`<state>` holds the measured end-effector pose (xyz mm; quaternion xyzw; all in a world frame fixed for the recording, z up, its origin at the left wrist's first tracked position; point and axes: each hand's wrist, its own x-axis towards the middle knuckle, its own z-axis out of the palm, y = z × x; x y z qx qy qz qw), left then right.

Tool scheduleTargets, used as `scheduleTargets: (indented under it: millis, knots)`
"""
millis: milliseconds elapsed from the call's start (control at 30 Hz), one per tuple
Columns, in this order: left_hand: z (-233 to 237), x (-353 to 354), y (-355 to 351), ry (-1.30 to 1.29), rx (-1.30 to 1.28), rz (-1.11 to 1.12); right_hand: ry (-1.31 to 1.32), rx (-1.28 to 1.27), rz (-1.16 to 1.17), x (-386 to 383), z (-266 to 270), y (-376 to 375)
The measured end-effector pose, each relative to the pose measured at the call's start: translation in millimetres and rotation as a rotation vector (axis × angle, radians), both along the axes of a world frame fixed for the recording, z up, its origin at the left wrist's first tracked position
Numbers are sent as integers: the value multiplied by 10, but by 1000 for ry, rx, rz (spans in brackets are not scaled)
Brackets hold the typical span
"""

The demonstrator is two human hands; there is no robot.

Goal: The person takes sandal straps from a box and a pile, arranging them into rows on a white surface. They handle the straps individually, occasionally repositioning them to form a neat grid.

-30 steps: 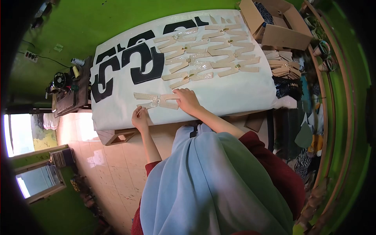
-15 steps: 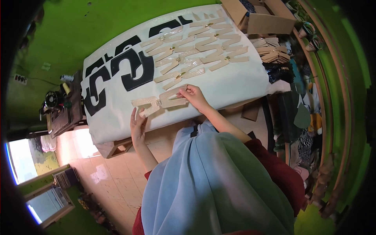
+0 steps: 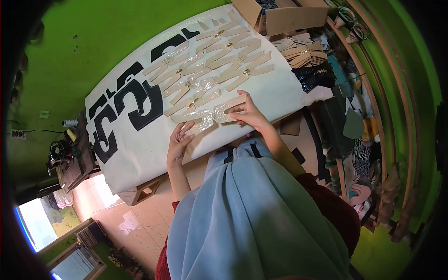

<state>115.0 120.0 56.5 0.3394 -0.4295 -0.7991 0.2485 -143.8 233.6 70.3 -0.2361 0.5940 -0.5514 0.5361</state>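
A beige, scaly-textured strap piece (image 3: 205, 116) with split ends and a small ornament at its middle is held near the front edge of the white table (image 3: 275, 105). My left hand (image 3: 179, 140) pinches its left end between thumb and fingers. My right hand (image 3: 249, 112) grips the right end. Just beyond it, several similar beige pieces (image 3: 217, 60) lie in rows, many with gold ornaments. Black curved pieces (image 3: 140, 105) lie on the left part of the table.
A cardboard box (image 3: 296, 19) stands at the back right, with stacked beige pieces (image 3: 303, 51) and dark sequined material (image 3: 315, 77) beside the table. A sewing machine (image 3: 58, 150) is at the left. Green walls surround the area.
The view has turned, so the table appears rotated. Both hands and the held piece have moved right in view, closer to the laid-out rows, and the piece looks more stretched out.
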Motion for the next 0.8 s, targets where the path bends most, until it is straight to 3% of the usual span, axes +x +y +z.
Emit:
scheduleTargets:
  millis: [167,233,433,500,567,633,800]
  knots:
    - [35,-467,-15,-136,-33,-22,-13,-113,-59,-427,-100,93]
    - [50,-723,16,-159,-84,-85,104,-135,-128,-639,-190,111]
    - [-130,-1551,29,-169,-291,28,262,-168,-247,-1369,-451,-74]
    - [-206,-1804,-60,-175,-417,41,527,-219,-246,-1650,-610,-241]
    - [-349,-2050,-201,-248,-475,66,532,-197,-255,-1826,-586,-421]
    - [-370,-2220,-300,-321,-531,86,813,-176,-262,-1966,-529,-593]
    - [-350,-2422,-329,-547,-717,148,950,-28,-177,-2045,-391,-766]
